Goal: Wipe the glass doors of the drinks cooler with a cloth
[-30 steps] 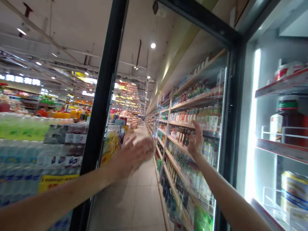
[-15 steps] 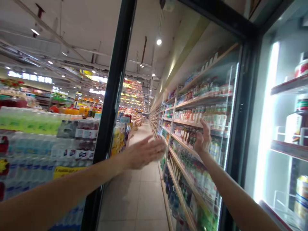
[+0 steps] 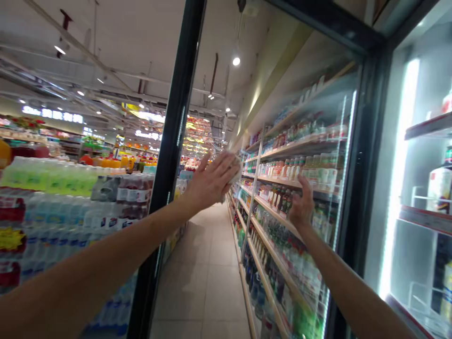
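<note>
A glass door with a black frame [image 3: 175,113] stands open in front of me. My left hand [image 3: 208,186] lies flat near the middle of the pane, its fingers stretched over a pale cloth [image 3: 236,173]. Only the cloth's edge shows past the fingertips. Lower and further right, my right hand [image 3: 302,202] is raised at the glass, its fingers half bent and apart with nothing seen in them. Whether its fingertips touch the pane I cannot tell.
At right is a lit cooler with shelves [image 3: 425,217] of bottles and cans. Shelves of bottled drinks [image 3: 282,179] show through or in the glass. Stacked bottle packs [image 3: 70,207] stand at left, beside a tiled floor [image 3: 208,282].
My left hand has moved up on the pane with the cloth and turned its fingers upward. The right hand stays almost in place. The view has shifted slightly to the left.
</note>
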Tool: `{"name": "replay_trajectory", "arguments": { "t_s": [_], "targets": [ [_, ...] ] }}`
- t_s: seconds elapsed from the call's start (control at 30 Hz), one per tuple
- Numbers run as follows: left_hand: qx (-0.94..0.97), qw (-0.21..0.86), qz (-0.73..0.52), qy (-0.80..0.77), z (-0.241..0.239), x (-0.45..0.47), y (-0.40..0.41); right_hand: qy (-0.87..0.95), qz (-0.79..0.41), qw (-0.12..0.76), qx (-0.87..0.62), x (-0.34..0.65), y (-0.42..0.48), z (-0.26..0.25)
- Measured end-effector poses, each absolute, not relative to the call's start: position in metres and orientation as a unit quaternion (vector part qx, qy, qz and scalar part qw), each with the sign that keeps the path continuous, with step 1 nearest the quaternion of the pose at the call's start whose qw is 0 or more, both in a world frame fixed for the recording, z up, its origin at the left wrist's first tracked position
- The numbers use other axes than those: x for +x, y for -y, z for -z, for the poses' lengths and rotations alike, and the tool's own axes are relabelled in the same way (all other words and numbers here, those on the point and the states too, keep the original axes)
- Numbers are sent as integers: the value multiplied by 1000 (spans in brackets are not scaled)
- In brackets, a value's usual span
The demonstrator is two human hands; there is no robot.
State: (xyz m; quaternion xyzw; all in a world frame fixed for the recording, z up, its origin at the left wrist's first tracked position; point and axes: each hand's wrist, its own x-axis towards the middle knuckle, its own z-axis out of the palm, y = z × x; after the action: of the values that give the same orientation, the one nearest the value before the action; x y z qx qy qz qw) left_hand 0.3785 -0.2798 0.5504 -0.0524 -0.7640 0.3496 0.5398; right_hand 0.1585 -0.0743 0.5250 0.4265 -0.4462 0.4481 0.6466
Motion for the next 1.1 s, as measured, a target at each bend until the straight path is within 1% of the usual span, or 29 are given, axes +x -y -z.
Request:
{"name": "replay_trajectory", "arguments": {
  "t_s": [0.07,0.1,0.17,0.2,0.23,0.27,0.37,0.43,0.5,0.6,0.63,0.67,0.77,0.8,0.87,0.93,1.0,1.07,1.1],
  "targets": [
    [-57,542,-347,763,-550,369,272,442,-448,648,428,158,75,-525],
    [-110,513,-369,767,-542,364,268,441,-449,649,428,159,75,-525],
    [-247,421,-422,764,-522,354,261,439,-449,649,430,159,75,-525],
    [-293,384,-437,759,-517,350,258,439,-448,649,431,159,75,-525],
    [-308,368,-441,758,-518,348,257,441,-448,648,429,160,75,-525],
    [-293,378,-432,765,-526,348,256,445,-450,647,426,160,75,-525],
    [-132,497,-349,783,-565,350,256,462,-456,641,411,162,75,-525],
    [-71,540,-311,779,-575,350,255,462,-461,639,407,163,75,-525],
    [-134,500,-341,785,-562,348,252,452,-462,641,415,163,75,-526],
    [-291,388,-411,772,-531,344,252,442,-461,641,425,163,75,-525],
    [-296,382,-415,771,-529,344,252,444,-461,640,424,163,75,-525],
    [-271,403,-406,774,-532,344,253,447,-461,640,421,162,74,-526],
    [-129,519,-337,775,-562,347,253,459,-460,639,412,161,70,-527],
    [-111,540,-323,770,-572,347,251,458,-456,641,413,162,70,-528],
    [-125,548,-319,763,-581,345,248,444,-451,648,423,171,75,-528],
    [-151,538,-327,762,-578,342,246,425,-445,638,462,191,89,-526],
    [-138,552,-316,759,-567,343,248,426,-445,598,514,220,113,-521],
    [-114,570,-297,758,-550,348,254,450,-444,566,529,250,141,-517],
    [-103,575,-288,758,-542,353,258,470,-439,565,517,263,153,-516]
  ]
}}
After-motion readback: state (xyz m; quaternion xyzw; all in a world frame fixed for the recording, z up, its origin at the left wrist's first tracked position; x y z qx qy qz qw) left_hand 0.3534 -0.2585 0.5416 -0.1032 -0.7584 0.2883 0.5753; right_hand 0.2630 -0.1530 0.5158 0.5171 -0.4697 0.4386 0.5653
